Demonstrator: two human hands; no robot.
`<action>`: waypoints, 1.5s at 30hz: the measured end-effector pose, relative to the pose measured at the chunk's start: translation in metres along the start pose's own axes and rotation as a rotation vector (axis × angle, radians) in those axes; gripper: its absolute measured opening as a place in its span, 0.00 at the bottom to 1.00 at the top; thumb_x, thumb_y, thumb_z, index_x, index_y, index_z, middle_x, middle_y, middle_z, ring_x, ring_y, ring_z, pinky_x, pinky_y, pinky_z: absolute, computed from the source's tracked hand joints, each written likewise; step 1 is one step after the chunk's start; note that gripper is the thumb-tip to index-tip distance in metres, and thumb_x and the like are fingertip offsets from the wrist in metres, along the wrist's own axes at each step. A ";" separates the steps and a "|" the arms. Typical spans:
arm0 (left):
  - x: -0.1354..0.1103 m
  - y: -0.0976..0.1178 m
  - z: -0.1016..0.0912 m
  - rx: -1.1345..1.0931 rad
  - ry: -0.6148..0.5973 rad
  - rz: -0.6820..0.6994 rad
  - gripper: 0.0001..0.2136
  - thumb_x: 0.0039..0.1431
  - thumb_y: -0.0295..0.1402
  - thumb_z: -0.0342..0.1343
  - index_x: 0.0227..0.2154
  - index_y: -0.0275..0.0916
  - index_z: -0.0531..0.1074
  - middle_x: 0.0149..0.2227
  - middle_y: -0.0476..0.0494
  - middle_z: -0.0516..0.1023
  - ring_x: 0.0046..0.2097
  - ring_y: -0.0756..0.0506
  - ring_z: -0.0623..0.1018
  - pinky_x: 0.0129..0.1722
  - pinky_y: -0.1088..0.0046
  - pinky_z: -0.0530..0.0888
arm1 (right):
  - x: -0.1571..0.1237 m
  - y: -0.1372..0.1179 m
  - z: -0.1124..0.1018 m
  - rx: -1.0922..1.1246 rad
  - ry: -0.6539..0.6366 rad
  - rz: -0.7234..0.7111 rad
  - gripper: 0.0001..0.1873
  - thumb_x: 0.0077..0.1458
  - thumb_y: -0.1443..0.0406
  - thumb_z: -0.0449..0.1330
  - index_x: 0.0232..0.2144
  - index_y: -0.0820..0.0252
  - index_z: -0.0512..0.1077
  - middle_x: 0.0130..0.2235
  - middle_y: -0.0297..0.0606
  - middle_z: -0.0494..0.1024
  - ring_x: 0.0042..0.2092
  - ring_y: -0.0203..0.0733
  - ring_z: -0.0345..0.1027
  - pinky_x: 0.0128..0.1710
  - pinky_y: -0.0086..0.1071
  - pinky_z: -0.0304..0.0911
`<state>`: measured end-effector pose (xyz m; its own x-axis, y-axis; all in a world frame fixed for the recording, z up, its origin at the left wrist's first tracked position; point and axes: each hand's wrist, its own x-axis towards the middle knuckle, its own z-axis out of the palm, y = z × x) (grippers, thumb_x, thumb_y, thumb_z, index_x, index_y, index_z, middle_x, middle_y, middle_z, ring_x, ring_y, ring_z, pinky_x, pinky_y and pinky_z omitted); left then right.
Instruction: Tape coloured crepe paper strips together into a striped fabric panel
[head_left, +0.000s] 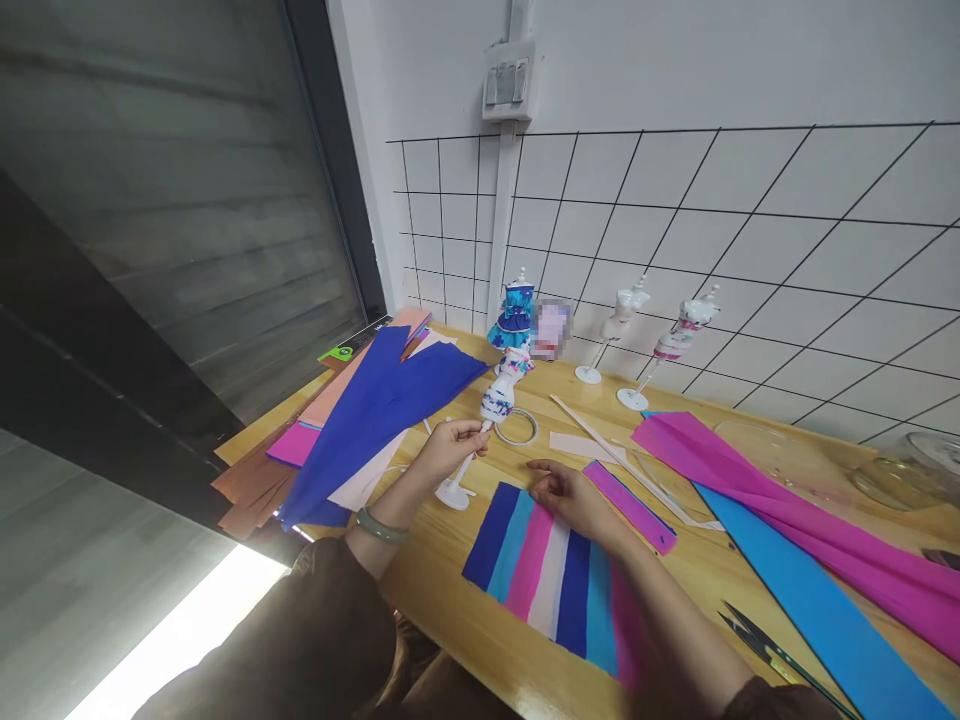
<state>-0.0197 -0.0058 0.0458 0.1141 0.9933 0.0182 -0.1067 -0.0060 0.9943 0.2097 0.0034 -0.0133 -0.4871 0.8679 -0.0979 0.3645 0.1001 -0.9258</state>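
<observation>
My left hand [459, 442] is closed round the thin stand of a small white dress form [498, 398], just under its torso. Patches of blue and pink mark that form, which leans to the right above its round white base [454, 494]. Below and to the right, my right hand [564, 492] rests at the top edge of a striped crepe paper sheet [517, 550] in blue, light blue, pink and white. Its fingers are curled, and I cannot tell whether they pinch the paper. A roll of tape [517, 428] lies behind the dress form's stand.
Blue crepe paper [360, 400] covers a pile at left. Magenta paper [787, 500] and light blue paper [817, 610] spread across the right, near scissors [757, 640]. Behind stand a form in a blue dress [516, 318] and two white forms [621, 312] before the wire grid.
</observation>
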 end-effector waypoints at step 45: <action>0.003 -0.009 0.048 -0.087 -0.182 -0.125 0.17 0.48 0.43 0.59 0.32 0.35 0.64 0.24 0.54 0.67 0.17 0.60 0.56 0.17 0.80 0.49 | -0.053 -0.052 -0.031 -0.009 0.040 0.015 0.19 0.47 0.49 0.57 0.32 0.58 0.69 0.31 0.34 0.71 0.29 0.35 0.62 0.30 0.30 0.59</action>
<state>0.0291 -0.0087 0.0421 0.3073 0.9484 -0.0776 -0.1648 0.1333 0.9773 0.2414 -0.0325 0.0514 -0.4493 0.8882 -0.0965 0.3786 0.0914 -0.9210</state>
